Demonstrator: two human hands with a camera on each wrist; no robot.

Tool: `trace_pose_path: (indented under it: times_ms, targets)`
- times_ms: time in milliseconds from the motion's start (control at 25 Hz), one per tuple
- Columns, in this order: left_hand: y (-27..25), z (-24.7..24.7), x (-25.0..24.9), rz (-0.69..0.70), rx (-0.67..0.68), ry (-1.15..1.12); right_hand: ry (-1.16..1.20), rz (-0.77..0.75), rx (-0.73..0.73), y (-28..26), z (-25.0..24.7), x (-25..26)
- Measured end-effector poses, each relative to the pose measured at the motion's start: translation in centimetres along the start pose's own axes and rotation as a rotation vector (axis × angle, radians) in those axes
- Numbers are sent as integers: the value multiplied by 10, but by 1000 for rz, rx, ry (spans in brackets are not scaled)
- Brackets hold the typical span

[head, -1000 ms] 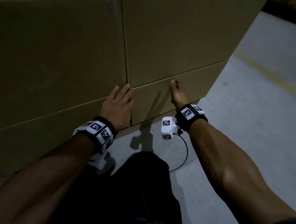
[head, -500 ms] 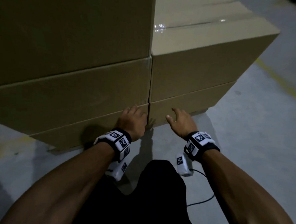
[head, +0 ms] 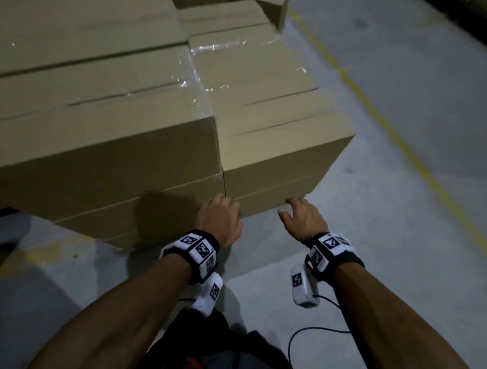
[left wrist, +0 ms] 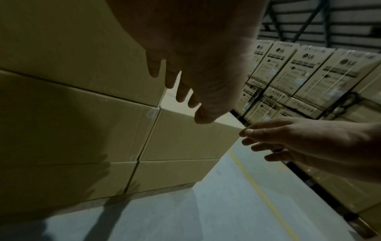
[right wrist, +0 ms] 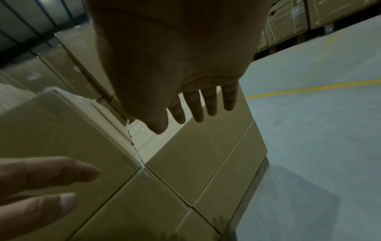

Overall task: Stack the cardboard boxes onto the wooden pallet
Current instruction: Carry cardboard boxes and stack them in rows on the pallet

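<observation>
Plain cardboard boxes stand stacked in front of me. The left stack (head: 99,114) is taller than the right stack (head: 277,112), and clear tape shines on their tops. A thin grey edge of the pallet (left wrist: 164,189) shows under the lowest boxes. My left hand (head: 219,215) hovers before the seam between the stacks, fingers loosely bent, holding nothing. My right hand (head: 302,220) hangs near the right stack's lower corner, fingers spread and empty. The wrist views show both the left hand (left wrist: 193,73) and the right hand (right wrist: 185,81) apart from the cardboard.
Grey concrete floor (head: 402,249) lies to the right, crossed by a yellow line (head: 381,118). Wrapped printed cartons (left wrist: 309,73) fill racks on the far right. More small boxes (head: 263,4) sit behind the stacks. A black cable (head: 313,329) hangs from my right wrist.
Both hands have come off the box fronts and drawn back toward me. My view has risen and pulled away, so the tops of the stacks now show.
</observation>
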State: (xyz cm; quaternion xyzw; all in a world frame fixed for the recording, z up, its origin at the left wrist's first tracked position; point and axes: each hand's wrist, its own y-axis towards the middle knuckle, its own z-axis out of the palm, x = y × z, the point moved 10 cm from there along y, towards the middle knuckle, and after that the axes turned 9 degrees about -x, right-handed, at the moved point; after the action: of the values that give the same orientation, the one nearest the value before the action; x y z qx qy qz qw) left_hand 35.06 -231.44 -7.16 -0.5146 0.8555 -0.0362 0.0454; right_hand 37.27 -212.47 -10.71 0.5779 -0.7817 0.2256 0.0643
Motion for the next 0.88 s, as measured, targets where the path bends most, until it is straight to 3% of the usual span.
trace_pose_path:
  times_ms: [240, 480, 880]
  targets:
    - [59, -35, -27, 13, -4, -6, 9, 21, -108, 19, -66, -12]
    - [160, -49, -43, 39, -95, -125, -23, 102, -133, 87, -102, -42]
    - [314, -82, -111, 154, -104, -150, 7, 191, -186, 185, -172, -103]
